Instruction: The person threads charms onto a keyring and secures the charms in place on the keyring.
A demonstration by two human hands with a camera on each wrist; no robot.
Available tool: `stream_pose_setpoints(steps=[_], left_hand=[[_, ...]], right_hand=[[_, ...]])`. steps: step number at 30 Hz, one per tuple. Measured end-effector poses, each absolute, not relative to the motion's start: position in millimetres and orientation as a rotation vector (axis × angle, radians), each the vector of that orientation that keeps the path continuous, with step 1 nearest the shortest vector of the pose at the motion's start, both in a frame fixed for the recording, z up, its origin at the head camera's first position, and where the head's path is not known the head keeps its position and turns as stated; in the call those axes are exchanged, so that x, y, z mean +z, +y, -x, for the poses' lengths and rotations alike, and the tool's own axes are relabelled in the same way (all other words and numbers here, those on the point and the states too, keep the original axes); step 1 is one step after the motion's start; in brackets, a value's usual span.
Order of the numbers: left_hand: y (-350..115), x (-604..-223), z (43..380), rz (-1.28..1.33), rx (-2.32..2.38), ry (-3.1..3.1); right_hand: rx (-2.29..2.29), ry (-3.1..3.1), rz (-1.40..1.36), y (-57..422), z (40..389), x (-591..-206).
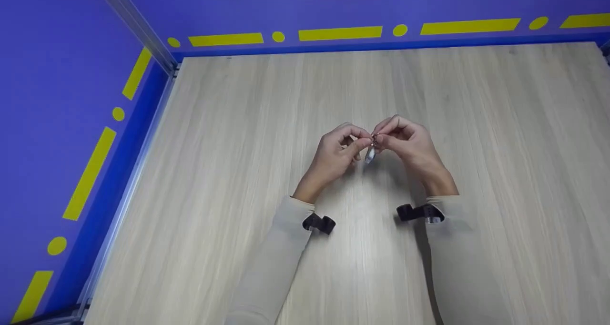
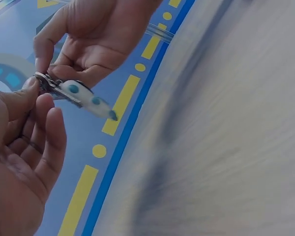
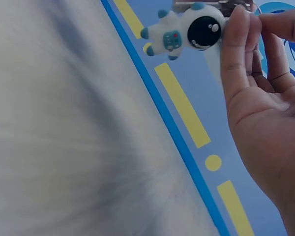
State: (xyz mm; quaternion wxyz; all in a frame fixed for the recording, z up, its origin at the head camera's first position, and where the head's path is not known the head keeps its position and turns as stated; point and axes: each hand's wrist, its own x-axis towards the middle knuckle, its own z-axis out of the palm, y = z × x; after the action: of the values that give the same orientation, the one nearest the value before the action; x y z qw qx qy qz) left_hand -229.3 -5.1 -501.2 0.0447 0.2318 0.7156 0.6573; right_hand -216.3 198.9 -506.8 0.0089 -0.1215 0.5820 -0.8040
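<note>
A small astronaut keychain (image 3: 182, 32), white with teal spots and a black visor, hangs between my two hands over the table. My left hand (image 1: 336, 151) pinches the metal ring (image 2: 41, 78) at its top between thumb and forefinger. From the other side, my right hand (image 1: 407, 139) pinches the metal fittings beside the ring with thumb and fingertips. In the left wrist view a narrow metal piece (image 2: 69, 97) lies along the figure. Fingertips cover part of the ring and fittings.
A light wood-grain table (image 1: 228, 172) lies under both hands. Blue panels (image 1: 47, 77) with yellow dashes and dots stand along its left and far edges. Black straps (image 1: 319, 223) with small devices sit on both sleeved wrists.
</note>
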Motion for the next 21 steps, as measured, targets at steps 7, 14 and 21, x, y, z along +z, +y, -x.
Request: stream_pose_setpoints(steps=[7, 14, 21], left_hand=[[-6.1, -496.4, 229.1, -0.688, 1.776, 2.426], [-5.1, -492.1, 226.1, -0.545, 1.885, 2.282], [-2.0, -491.5, 225.3, -0.385, 2.078, 2.022]], right_hand=[[-2.43, 1.999, 0.383, 199.8, 215.2, -500.3], [-2.26, 2.186, 0.345, 194.8, 215.8, -499.1], [-2.289, 2.169, 0.341, 192.3, 215.9, -501.3]])
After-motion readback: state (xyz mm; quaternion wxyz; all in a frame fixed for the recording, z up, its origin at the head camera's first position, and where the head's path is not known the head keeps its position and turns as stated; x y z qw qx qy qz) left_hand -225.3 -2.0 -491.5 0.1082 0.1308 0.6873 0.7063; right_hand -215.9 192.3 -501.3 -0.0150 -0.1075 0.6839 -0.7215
